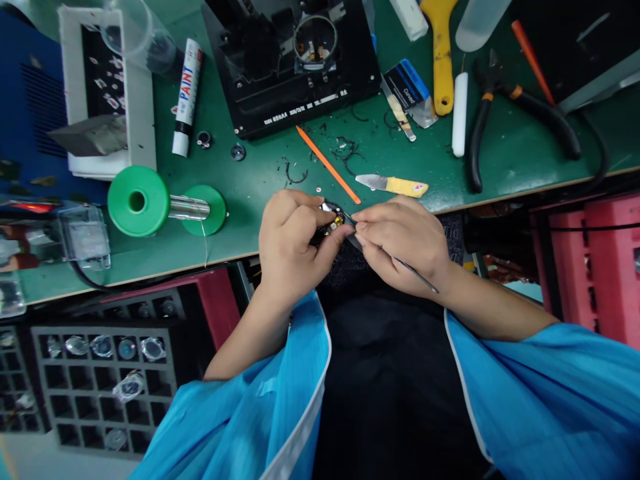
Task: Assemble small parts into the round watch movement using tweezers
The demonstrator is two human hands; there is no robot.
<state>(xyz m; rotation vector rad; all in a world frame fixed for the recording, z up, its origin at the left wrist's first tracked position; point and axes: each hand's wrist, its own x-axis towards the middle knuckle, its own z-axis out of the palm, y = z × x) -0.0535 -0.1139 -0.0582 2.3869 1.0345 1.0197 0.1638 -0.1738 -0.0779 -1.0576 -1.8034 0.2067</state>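
Note:
My left hand [295,243] is closed around a small round dark part [331,220] with a bit of gold-coloured metal, held just off the front edge of the bench. My right hand [405,243] pinches a thin dark tool [413,270], whose tip meets the part between the two hands. The fingers cover much of the part, so its details are hidden. Just beyond the hands, an orange stick [329,165] and a blade with a yellow handle [405,187] lie on the green bench top [260,180].
A black fixture [300,100] stands at the back. Solder spool [137,201], paint marker [187,100] and white box [143,133] are at left; pliers [480,140] and a yellow-handled tool [443,67] at right. Below left is a compartment tray [107,390] holding watch-like pieces.

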